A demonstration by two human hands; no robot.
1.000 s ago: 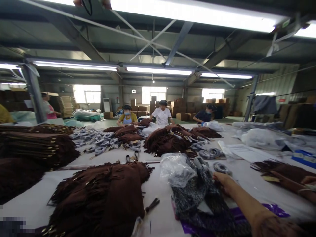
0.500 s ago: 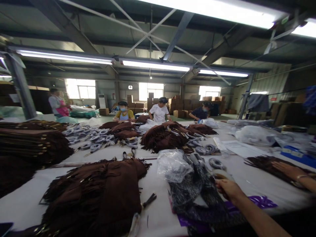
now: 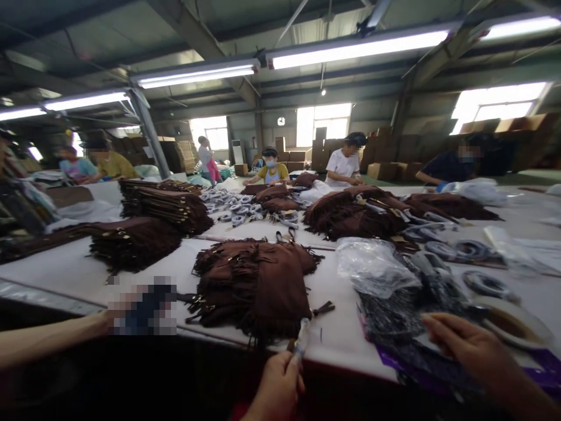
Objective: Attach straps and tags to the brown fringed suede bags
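Note:
At the bottom centre, my left hand (image 3: 276, 380) is closed round a slim whitish thing wrapped in clear plastic (image 3: 301, 339), which points up toward the table edge. A stack of brown fringed bags (image 3: 280, 286) lies just beyond it. Over at the right, my right hand (image 3: 468, 348) has its fingers curled together. Whatever they pinch, if anything, is too blurred to name. Close by are a big roll of tape (image 3: 541, 333) and a dark, shiny plastic bag (image 3: 390, 318). Crumpled clear plastic (image 3: 372, 266) rests against that bag.
From the left, another person's arm (image 3: 52, 339) reaches to a blurred-out dark thing. More brown bag stacks (image 3: 166, 204) and coiled, wrapped straps (image 3: 236, 207) cover the table. Co-workers (image 3: 346, 158) sit across it. Purple plastic (image 3: 390, 365) hangs near the edge.
The view has swung left, so things sit farther right. My left hand has come in and taken hold of the wrapped slim thing. Another person's flat hand at far right has left view.

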